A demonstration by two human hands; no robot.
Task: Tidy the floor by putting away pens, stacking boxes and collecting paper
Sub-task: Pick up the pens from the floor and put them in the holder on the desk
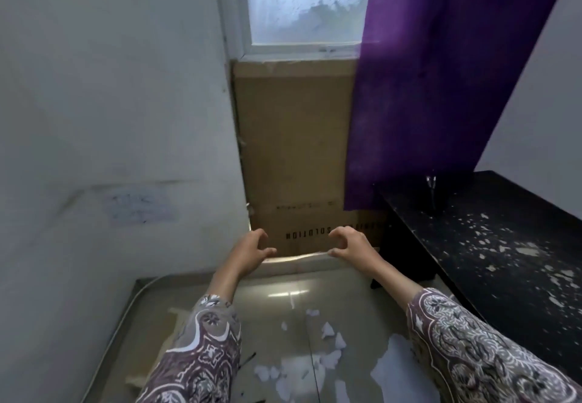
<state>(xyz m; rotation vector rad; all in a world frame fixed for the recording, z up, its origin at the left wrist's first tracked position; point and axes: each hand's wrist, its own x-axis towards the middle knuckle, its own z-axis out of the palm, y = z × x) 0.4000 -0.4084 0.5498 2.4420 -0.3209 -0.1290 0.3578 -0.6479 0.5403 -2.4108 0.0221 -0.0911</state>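
Note:
A tall brown cardboard box (pixel 293 150) stands against the wall under the window. At its foot lies a low pale box (pixel 299 262), of which only the top edge shows. My left hand (pixel 252 251) and my right hand (pixel 352 245) reach out to that edge, fingers spread and bent like claws, thumbs at or just above it. Neither hand holds anything. Torn white paper scraps (pixel 329 331) and a larger white sheet (pixel 393 368) lie on the shiny floor between my arms. A thin dark stick, perhaps a pen (pixel 248 359), lies by my left sleeve.
A black table (pixel 504 245) speckled with pale flakes stands at the right, close to the boxes. A purple curtain (pixel 441 87) hangs over its back corner. A flat piece of cardboard (pixel 178 316) lies on the floor at the left, near the white wall.

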